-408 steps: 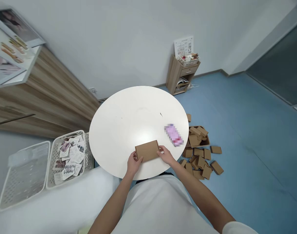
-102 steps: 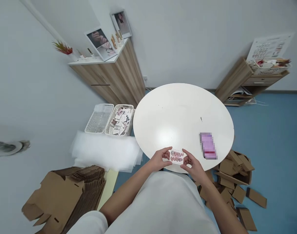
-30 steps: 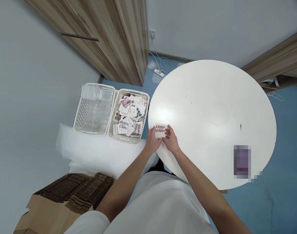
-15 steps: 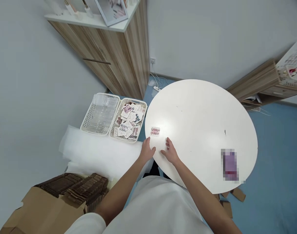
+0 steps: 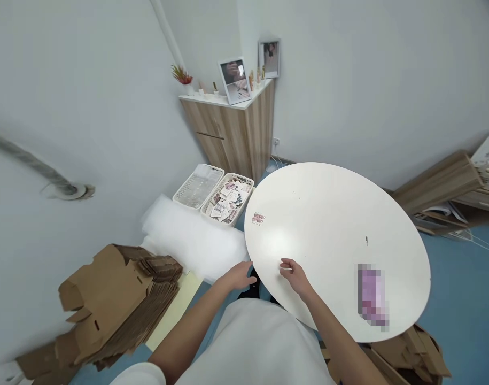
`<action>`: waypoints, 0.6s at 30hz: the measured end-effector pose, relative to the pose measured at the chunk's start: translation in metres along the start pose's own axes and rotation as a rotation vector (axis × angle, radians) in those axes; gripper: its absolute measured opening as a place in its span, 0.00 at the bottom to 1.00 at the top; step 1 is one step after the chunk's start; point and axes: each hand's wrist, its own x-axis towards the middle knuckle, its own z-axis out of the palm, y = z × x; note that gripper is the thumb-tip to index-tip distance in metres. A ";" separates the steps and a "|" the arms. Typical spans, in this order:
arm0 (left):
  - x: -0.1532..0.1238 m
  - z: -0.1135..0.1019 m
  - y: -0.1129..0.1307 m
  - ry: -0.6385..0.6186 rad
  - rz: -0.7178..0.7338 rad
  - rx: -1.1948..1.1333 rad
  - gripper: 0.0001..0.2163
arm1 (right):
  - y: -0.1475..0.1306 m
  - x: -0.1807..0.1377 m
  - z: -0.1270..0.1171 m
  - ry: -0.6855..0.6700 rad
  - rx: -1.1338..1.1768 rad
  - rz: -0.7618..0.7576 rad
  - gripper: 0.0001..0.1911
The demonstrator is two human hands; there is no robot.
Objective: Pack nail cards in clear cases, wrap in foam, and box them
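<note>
A small card of pinkish-red press-on nails [image 5: 258,218] lies flat near the left edge of the round white table [image 5: 328,214]. My left hand [image 5: 238,275] hangs beside the table's near left edge, its fingers stretched out and holding nothing. Above the tabletop, my right hand [image 5: 295,275] has its fingers apart, also with nothing in it. Both hands are nearer to my body than the card, and neither touches it.
Left of the table stand a basket of nail cards [image 5: 228,200] and a basket of clear plastic boxes [image 5: 198,184]. White foam wrap [image 5: 192,235] and stacked cardboard boxes [image 5: 119,305] are nearer. A blurred purple item [image 5: 372,294] lies on the table's right side.
Both hands have drawn back from the nail card towards my body. My view has tilted up and left, showing more of the cabinet top and the cardboard. The card stays on the table.
</note>
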 end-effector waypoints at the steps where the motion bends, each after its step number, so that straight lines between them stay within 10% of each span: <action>1: -0.004 0.003 0.003 0.042 0.025 -0.029 0.24 | 0.001 0.000 0.000 -0.023 -0.008 -0.018 0.21; 18: -0.068 -0.011 -0.043 0.396 -0.277 -0.083 0.28 | -0.063 0.043 0.075 -0.424 -0.125 -0.173 0.19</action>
